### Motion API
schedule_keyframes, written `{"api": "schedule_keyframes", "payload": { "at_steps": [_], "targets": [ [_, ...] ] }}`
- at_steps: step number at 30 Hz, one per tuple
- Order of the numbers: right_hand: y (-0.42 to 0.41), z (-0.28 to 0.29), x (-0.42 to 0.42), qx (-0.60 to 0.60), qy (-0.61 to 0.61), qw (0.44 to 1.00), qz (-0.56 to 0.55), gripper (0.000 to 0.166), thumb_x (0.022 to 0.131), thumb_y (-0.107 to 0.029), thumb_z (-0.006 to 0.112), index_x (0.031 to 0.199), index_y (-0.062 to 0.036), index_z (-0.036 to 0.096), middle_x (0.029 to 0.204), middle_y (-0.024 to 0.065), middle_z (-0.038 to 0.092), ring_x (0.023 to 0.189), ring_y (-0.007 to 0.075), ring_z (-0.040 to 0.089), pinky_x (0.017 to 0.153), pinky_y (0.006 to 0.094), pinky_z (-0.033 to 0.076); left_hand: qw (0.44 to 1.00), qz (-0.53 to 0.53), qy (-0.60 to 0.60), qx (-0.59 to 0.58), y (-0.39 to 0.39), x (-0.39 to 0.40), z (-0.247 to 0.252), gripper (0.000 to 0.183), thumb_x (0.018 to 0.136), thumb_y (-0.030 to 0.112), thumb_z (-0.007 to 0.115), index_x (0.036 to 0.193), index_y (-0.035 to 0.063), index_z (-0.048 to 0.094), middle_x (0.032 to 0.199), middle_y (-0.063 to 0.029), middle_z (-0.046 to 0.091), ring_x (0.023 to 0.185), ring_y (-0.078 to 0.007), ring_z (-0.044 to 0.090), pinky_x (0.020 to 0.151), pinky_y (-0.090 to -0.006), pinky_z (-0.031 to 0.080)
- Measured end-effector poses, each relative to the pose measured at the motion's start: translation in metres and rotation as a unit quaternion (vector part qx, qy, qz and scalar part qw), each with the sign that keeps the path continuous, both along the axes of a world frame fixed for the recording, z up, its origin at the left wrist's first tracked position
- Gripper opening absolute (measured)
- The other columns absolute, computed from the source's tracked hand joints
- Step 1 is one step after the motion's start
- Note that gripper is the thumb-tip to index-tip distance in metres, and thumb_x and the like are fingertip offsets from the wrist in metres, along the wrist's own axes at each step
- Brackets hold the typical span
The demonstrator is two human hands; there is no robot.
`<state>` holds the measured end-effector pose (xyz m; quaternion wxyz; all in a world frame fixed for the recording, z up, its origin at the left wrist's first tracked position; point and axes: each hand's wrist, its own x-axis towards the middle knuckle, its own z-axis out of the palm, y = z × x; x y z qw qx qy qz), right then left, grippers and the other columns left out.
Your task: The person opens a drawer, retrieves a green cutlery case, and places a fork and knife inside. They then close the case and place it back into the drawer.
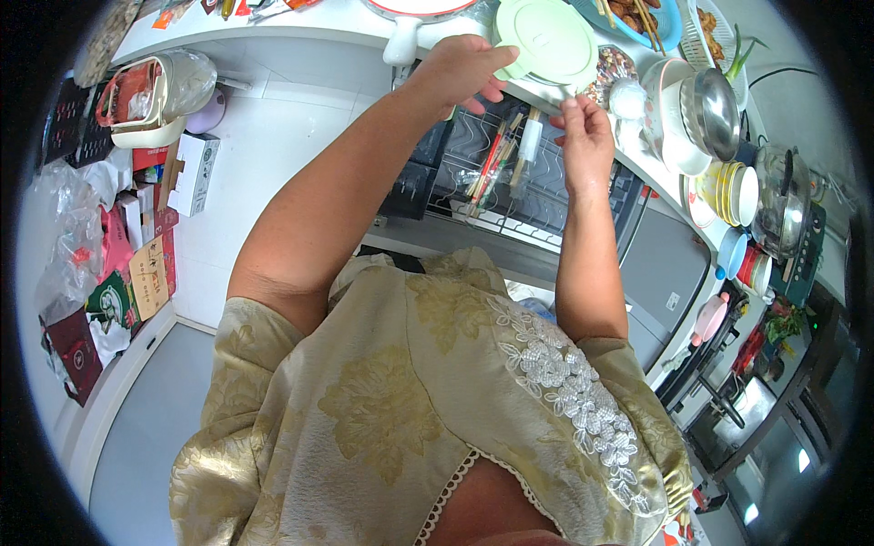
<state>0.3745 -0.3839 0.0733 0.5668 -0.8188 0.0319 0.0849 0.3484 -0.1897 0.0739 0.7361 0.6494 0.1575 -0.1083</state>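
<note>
A pale green plastic lid with a rim tab lies at the counter's front edge. My left hand reaches to its left side, with the thumb over the rim and the other fingers lower down. At the lid's near edge, my right hand has its thumb and forefinger raised close to the rim; whether they pinch it I cannot tell. Below both hands is a pulled-out drawer with a wire rack, which holds bundled chopsticks and a white-wrapped item.
White-handled pan at the counter edge. To the right stand a blue basket of food, a metal bowl, stacked yellow bowls and a glass-lidded pot. A bin and boxes line the left side.
</note>
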Motion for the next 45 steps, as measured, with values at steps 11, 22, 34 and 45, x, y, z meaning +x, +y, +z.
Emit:
{"api": "schedule_keyframes", "payload": {
  "at_steps": [11, 22, 34, 45],
  "targets": [
    [0.022, 0.009, 0.042, 0.129, 0.142, 0.981, -0.016, 0.038, 0.091, -0.039, 0.047, 0.089, -0.0023, 0.055, 0.069, 0.0052, 0.058, 0.055, 0.0123, 0.056, 0.041, 0.0238, 0.042, 0.998, -0.024, 0.039, 0.032, -0.006, 0.008, 0.006, 0.055, 0.082, 0.047, 0.052, 0.106, -0.0014, 0.055, 0.087, -0.0133, 0.059, 0.071, -0.0173, 0.059, 0.056, -0.0325, 0.051],
    [0.02, 0.01, 0.046, 0.209, 0.162, 0.965, -0.007, 0.024, 0.09, -0.026, 0.05, 0.079, -0.0054, 0.052, 0.062, 0.0036, 0.055, 0.044, 0.0093, 0.05, 0.034, 0.0219, 0.043, 0.999, 0.02, 0.042, 0.005, -0.013, 0.018, 0.001, 0.053, 0.081, 0.047, 0.054, 0.105, -0.0009, 0.056, 0.086, -0.0123, 0.06, 0.069, -0.0175, 0.059, 0.055, -0.0364, 0.052],
    [0.013, 0.008, 0.043, 0.256, 0.165, 0.952, 0.01, 0.013, 0.089, -0.021, 0.052, 0.092, -0.0081, 0.049, 0.063, 0.0038, 0.057, 0.048, 0.01, 0.055, 0.041, 0.0245, 0.051, 0.997, -0.018, 0.074, -0.002, -0.007, 0.016, 0.011, 0.047, 0.084, 0.04, 0.056, 0.105, -0.0024, 0.056, 0.089, -0.0102, 0.06, 0.073, -0.0168, 0.06, 0.062, -0.034, 0.053],
    [0.004, -0.011, 0.056, 0.244, 0.16, 0.956, 0.03, 0.024, 0.091, -0.029, 0.049, 0.094, -0.0055, 0.051, 0.07, 0.006, 0.057, 0.058, 0.0139, 0.055, 0.052, 0.0311, 0.053, 0.997, 0.015, 0.076, -0.022, -0.009, 0.016, 0.005, 0.044, 0.085, 0.045, 0.052, 0.093, 0.0013, 0.057, 0.061, -0.01, 0.056, 0.046, -0.0167, 0.052, 0.039, -0.029, 0.044]
  ]
}}
